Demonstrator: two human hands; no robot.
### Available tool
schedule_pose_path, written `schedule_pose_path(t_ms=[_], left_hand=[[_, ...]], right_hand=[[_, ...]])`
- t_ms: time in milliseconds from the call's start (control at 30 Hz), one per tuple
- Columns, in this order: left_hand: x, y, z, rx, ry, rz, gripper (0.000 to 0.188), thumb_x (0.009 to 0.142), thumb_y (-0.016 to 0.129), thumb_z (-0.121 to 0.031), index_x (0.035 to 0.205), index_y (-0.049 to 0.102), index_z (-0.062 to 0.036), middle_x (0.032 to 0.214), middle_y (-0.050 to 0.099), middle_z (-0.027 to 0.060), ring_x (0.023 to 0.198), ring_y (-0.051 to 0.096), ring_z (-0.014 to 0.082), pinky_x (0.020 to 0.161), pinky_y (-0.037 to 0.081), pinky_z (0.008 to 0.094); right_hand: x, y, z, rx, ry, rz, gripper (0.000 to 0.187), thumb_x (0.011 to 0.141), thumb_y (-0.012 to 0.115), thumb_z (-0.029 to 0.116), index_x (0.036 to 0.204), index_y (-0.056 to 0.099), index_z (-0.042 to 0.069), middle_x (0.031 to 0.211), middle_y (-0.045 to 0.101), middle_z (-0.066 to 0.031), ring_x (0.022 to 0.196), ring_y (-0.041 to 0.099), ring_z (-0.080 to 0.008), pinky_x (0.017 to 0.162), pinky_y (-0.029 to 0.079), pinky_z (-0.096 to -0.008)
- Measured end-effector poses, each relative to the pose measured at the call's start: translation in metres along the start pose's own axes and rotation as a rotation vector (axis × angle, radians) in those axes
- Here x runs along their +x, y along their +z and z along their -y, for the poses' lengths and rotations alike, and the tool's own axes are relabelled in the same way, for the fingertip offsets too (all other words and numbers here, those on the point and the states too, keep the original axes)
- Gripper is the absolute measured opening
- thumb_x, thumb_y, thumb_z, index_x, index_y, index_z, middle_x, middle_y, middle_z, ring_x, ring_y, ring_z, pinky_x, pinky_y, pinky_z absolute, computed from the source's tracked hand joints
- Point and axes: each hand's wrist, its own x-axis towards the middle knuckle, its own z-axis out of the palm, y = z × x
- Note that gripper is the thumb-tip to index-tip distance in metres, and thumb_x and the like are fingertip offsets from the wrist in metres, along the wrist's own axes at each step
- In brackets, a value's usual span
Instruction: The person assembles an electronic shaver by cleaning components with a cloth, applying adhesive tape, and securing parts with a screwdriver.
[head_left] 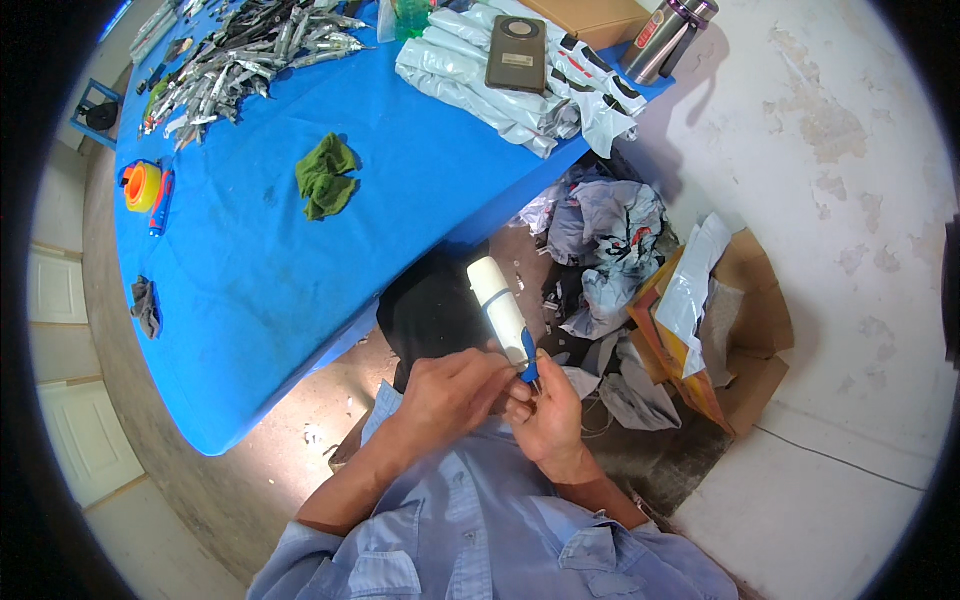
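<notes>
My right hand (pixel 549 412) is closed around the lower, blue end of a white cylindrical device (pixel 502 308) with a dark band across its body. It points up and slightly left, over the gap beside the table. My left hand (pixel 452 388) meets it from the left, fingers pinched together close to the blue end. Whatever small thing lies between those left fingertips is hidden.
Along the blue-covered table (pixel 250 290) lie a green cloth (pixel 327 177), a yellow tape roll (pixel 142 187), a pile of silvery packets (pixel 235 85), and a phone (pixel 517 53) on plastic bags. A steel flask (pixel 664 42) stands near the wall. Crumpled bags (pixel 610 235) and an opened carton (pixel 755 330) sit at right.
</notes>
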Motion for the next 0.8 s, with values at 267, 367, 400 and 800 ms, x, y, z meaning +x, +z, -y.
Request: schedule_pose_path(t_ms=[267, 367, 400, 800], left_hand=[[0.002, -0.004, 0.005, 0.024, -0.015, -0.030, 0.012, 0.089, 0.078, 0.000, 0.098, 0.072, -0.0035, 0.084, 0.071, 0.0120, 0.069, 0.072, 0.0281, 0.060, 0.057, 0.0364], [-0.001, -0.001, -0.002, 0.025, -0.018, -0.025, 0.012, 0.089, 0.079, -0.001, 0.098, 0.072, -0.0032, 0.082, 0.070, 0.0118, 0.068, 0.071, 0.0287, 0.059, 0.056, 0.0369], [0.001, -0.003, -0.001, 0.046, -0.031, -0.035, 0.012, 0.089, 0.079, -0.001, 0.098, 0.072, -0.0034, 0.082, 0.070, 0.0117, 0.068, 0.071, 0.0288, 0.058, 0.056, 0.0370], [0.003, -0.004, 0.004, 0.059, -0.037, -0.076, 0.011, 0.089, 0.078, 0.000, 0.098, 0.072, -0.0039, 0.082, 0.070, 0.0116, 0.066, 0.070, 0.0264, 0.056, 0.054, 0.0358]], right_hand=[[0.001, -0.014, -0.006, -0.069, -0.029, 0.089, 0.031, 0.111, 0.046, 0.041, 0.113, 0.064, 0.015, 0.079, 0.050, 0.0034, 0.065, 0.039, -0.0077, 0.059, 0.033, -0.0247], [0.003, -0.012, -0.004, -0.085, -0.009, 0.082, 0.031, 0.111, 0.046, 0.042, 0.112, 0.063, 0.016, 0.078, 0.050, 0.0028, 0.064, 0.038, -0.0086, 0.059, 0.033, -0.0257], [0.002, -0.013, -0.005, -0.076, -0.016, 0.076, 0.031, 0.111, 0.046, 0.042, 0.112, 0.063, 0.016, 0.079, 0.050, 0.0029, 0.065, 0.038, -0.0085, 0.059, 0.033, -0.0254], [0.002, -0.014, -0.008, -0.084, -0.038, 0.084, 0.030, 0.111, 0.045, 0.041, 0.113, 0.063, 0.017, 0.076, 0.049, 0.0020, 0.061, 0.037, -0.0088, 0.058, 0.034, -0.0251]])
